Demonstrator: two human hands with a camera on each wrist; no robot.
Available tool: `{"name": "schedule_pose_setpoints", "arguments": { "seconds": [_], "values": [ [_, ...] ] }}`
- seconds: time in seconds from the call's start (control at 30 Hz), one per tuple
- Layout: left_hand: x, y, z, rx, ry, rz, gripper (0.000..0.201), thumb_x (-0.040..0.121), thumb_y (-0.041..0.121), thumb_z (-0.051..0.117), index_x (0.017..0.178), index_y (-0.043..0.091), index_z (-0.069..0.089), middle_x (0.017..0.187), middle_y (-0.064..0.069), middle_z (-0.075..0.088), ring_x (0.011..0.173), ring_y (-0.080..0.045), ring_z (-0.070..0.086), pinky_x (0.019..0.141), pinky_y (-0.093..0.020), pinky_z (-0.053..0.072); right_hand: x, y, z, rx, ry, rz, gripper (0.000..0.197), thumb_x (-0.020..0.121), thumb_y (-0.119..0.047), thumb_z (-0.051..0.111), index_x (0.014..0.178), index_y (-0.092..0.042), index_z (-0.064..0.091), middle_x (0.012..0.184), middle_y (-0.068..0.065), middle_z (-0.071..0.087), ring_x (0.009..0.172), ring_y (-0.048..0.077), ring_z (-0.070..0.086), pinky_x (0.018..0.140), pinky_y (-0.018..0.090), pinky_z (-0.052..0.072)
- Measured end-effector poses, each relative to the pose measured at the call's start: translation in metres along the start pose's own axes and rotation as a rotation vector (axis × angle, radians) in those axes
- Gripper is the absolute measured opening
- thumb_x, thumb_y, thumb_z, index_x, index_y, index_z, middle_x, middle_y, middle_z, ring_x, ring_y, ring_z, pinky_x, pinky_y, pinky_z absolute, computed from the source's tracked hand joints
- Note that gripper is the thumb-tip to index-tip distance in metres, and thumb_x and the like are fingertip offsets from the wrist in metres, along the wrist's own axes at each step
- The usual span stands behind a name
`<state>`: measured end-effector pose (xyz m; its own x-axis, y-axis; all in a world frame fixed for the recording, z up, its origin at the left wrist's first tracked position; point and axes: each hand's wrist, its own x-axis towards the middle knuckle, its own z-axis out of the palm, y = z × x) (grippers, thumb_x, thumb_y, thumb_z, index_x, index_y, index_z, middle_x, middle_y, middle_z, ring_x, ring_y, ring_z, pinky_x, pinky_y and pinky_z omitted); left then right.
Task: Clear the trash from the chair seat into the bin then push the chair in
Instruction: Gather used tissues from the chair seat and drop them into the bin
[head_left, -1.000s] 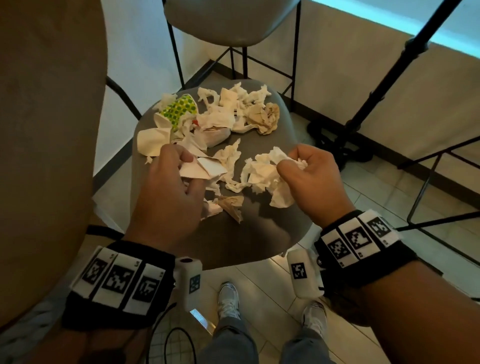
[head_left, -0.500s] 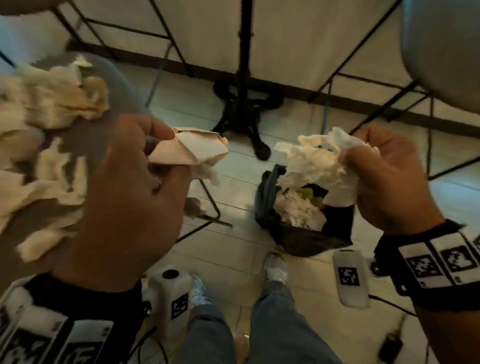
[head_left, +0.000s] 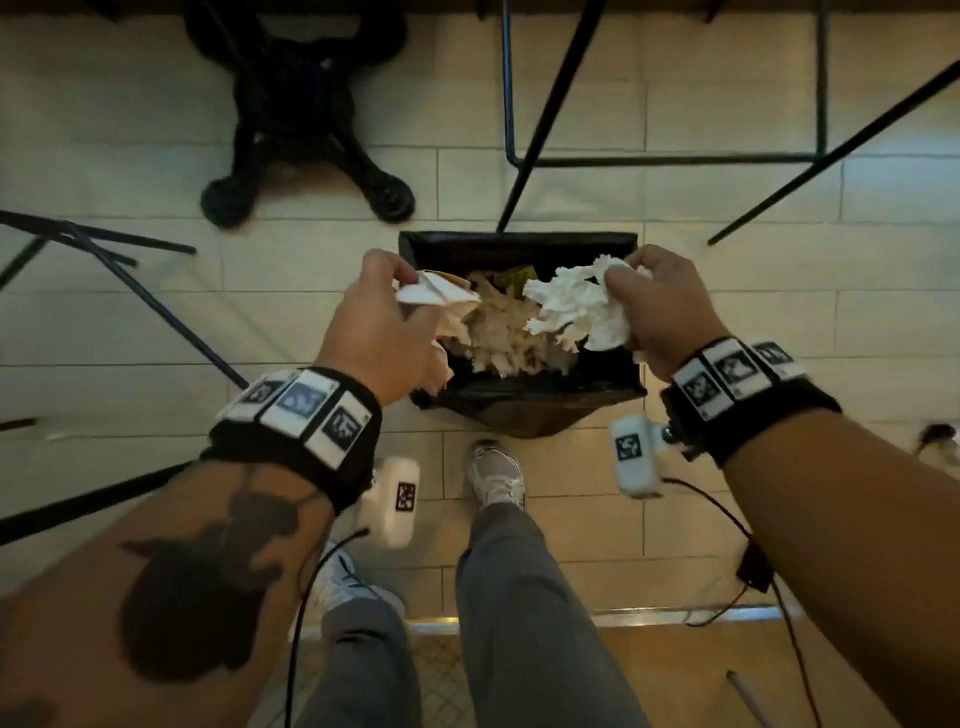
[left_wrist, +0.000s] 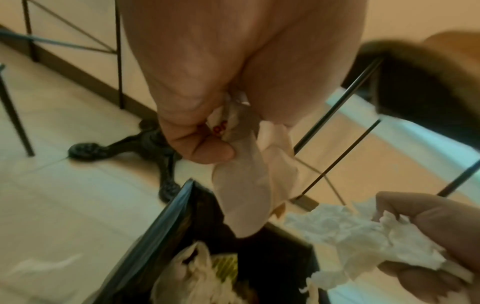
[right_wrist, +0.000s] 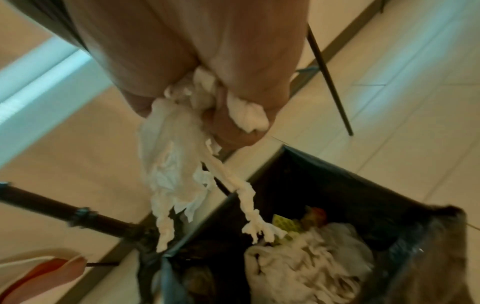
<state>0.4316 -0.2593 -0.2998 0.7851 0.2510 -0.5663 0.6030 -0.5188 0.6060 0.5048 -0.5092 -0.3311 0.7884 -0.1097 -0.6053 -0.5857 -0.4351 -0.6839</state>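
Directly above the bin (head_left: 519, 410), both hands carry trash. The left hand (head_left: 382, 332) clutches a creased beige paper (head_left: 439, 297), thumb and fingers curled round it; in the left wrist view the paper (left_wrist: 241, 197) hangs down from the grip over the bin's black-lined rim (left_wrist: 166, 218), and a bit of red print shows near the thumb. The right hand (head_left: 662, 306) grasps a crumpled white tissue (head_left: 574, 306), which in the right wrist view trails in torn, twisted strands (right_wrist: 176, 174) toward the opening. The bin stands on the tiled floor (head_left: 727, 332), lined with a black bag, and already holds a heap of crumpled tissues (head_left: 501, 338) with a scrap of yellow (head_left: 519, 275) at the far side. The person's shoes and grey trousers (head_left: 524, 597) are just beside the bin's near edge. Black metal chair legs (head_left: 545, 114) and an ornate black base (head_left: 306, 135) stand on the floor beyond it. The chair seat itself cannot be made out for certain.
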Motion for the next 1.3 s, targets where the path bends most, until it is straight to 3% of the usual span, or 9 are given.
{"name": "schedule_pose_setpoints", "arguments": {
  "seconds": [0.3,0.43,0.5,0.6,0.73,0.97,1.13,1.23,1.3],
  "values": [
    [0.085,-0.064,0.096,0.024,-0.129,-0.225,0.033,0.096,0.036,0.055,0.127,0.030,0.045,0.115,-0.004,0.065,0.096,-0.027,0.066,0.081,-0.046,0.061,0.101,0.120,0.043,-0.051,-0.061,0.278,0.040,0.065,-0.049,0.056,0.067,-0.009,0.054,0.068,0.015,0.057,0.068,0.040,0.060,0.064,0.054,0.049],
    [0.087,-0.063,0.112,-0.055,-0.348,-0.372,0.079,0.097,0.064,0.046,0.157,0.050,-0.001,0.168,0.001,0.022,0.138,-0.034,0.044,0.082,-0.055,0.062,0.112,0.149,0.039,0.243,-0.152,0.542,0.102,0.054,-0.079,0.073,0.140,-0.028,0.057,0.132,0.008,0.064,0.115,0.041,0.061,0.096,0.066,0.048],
    [0.084,-0.065,0.113,-0.058,-0.399,-0.357,0.080,0.094,0.073,0.039,0.154,0.055,-0.011,0.172,0.003,0.005,0.149,-0.037,0.031,0.094,-0.060,0.056,0.093,0.126,0.040,0.359,-0.175,0.626,0.110,0.052,-0.085,0.076,0.147,-0.037,0.049,0.148,0.004,0.056,0.127,0.040,0.055,0.106,0.070,0.038],
    [0.073,-0.070,0.104,-0.072,-0.403,-0.323,0.086,0.087,0.080,0.034,0.154,0.054,-0.012,0.173,0.002,-0.004,0.156,-0.032,0.019,0.115,-0.060,0.036,0.067,0.093,0.043,0.347,-0.138,0.625,0.087,0.083,-0.074,0.061,0.155,-0.030,0.038,0.159,0.007,0.041,0.144,0.036,0.039,0.118,0.065,0.024],
    [0.030,-0.063,0.069,-0.104,-0.389,-0.227,0.083,0.095,0.071,0.040,0.158,0.047,-0.009,0.172,0.003,-0.005,0.158,-0.019,0.002,0.126,-0.045,0.011,0.043,0.075,0.041,0.291,-0.144,0.570,0.089,0.086,-0.071,0.061,0.159,-0.031,0.029,0.163,0.011,0.033,0.148,0.036,0.033,0.120,0.059,0.029],
    [-0.116,-0.057,-0.041,0.033,-0.490,-0.103,0.056,0.098,0.053,0.054,0.150,0.035,0.044,0.144,0.009,0.057,0.121,-0.004,0.056,0.100,-0.023,0.048,-0.047,0.047,0.049,-0.090,-0.222,0.383,0.037,0.099,-0.035,0.063,0.124,-0.007,0.063,0.095,0.011,0.065,0.081,0.026,0.062,0.073,0.037,0.050],
    [-0.220,-0.087,-0.130,0.047,-0.519,-0.115,0.051,0.094,0.058,0.059,0.143,0.050,0.045,0.141,0.025,0.052,0.119,0.008,0.052,0.103,-0.016,0.044,-0.137,0.005,0.059,-0.271,-0.276,0.243,0.016,0.099,-0.027,0.065,0.103,-0.012,0.070,0.099,0.022,0.072,0.090,0.041,0.069,0.076,0.044,0.053],
    [-0.277,-0.096,-0.181,-0.093,-0.430,-0.104,0.034,0.094,0.055,0.062,0.122,0.067,0.049,0.137,0.030,0.053,0.118,0.013,0.052,0.104,-0.013,0.044,-0.191,-0.046,0.078,-0.352,-0.364,0.153,0.012,0.098,-0.026,0.065,0.103,-0.017,0.071,0.100,0.016,0.073,0.091,0.035,0.070,0.087,0.052,0.056],
    [-0.309,-0.100,-0.212,-0.104,-0.368,-0.109,0.037,0.096,0.050,0.062,0.130,0.058,0.051,0.131,0.027,0.054,0.113,0.011,0.051,0.103,-0.013,0.042,-0.228,-0.086,0.093,-0.444,-0.411,0.004,0.007,0.095,-0.030,0.069,0.099,-0.028,0.074,0.096,0.006,0.075,0.089,0.026,0.072,0.089,0.052,0.058]
  ]
}}
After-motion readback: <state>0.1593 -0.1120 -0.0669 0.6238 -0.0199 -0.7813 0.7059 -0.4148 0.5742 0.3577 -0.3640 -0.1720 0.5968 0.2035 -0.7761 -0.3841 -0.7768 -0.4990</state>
